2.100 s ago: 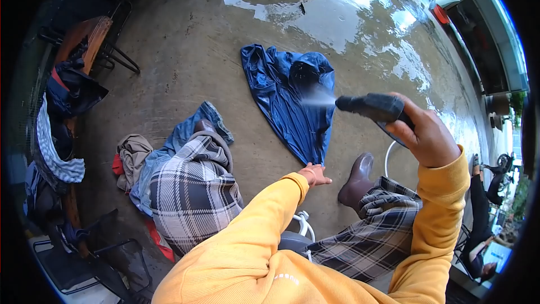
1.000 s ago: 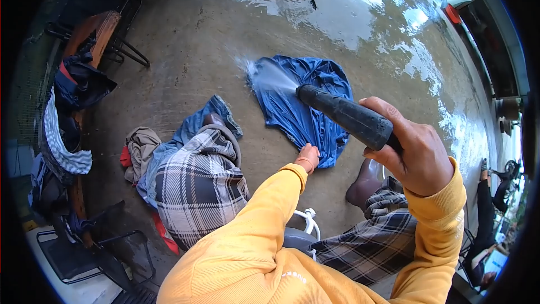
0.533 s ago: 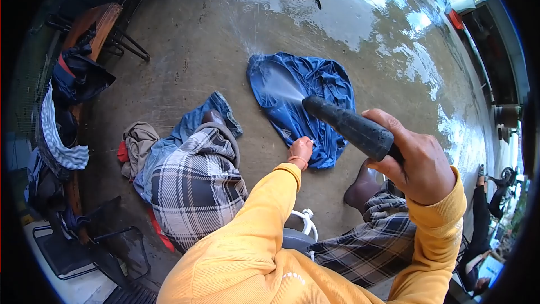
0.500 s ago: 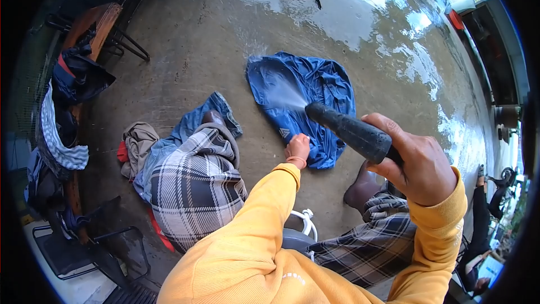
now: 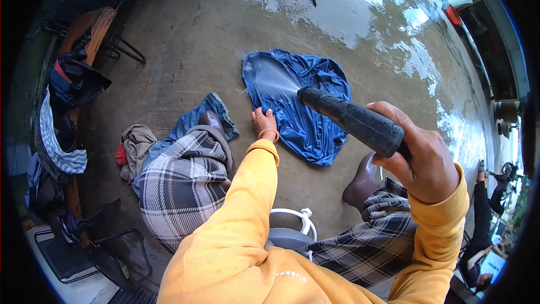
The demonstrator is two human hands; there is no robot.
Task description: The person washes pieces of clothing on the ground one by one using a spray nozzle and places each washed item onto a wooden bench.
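Note:
My right hand (image 5: pixel 422 152) is wrapped round a black spray nozzle (image 5: pixel 351 121), held above the ground and pointing left. White spray fans from its tip onto the upper left part of a wet blue garment (image 5: pixel 304 129), which lies crumpled on the wet concrete floor. At the garment's left edge, my left hand (image 5: pixel 264 123) has its fingers closed on the cloth. A red band circles that wrist. The nozzle covers part of the garment's right side.
Jeans (image 5: pixel 191 117) and a beige cloth (image 5: pixel 138 145) lie by my left boot. Clothes hang over a wooden bench (image 5: pixel 89 34) at the left. My right boot (image 5: pixel 360 183) stands below the nozzle. A person in dark clothes (image 5: pixel 478 225) is at the far right.
My left hand has moved from the garment's lower edge leftward and up to its left edge. The nozzle tip has shifted slightly left and up, still spraying.

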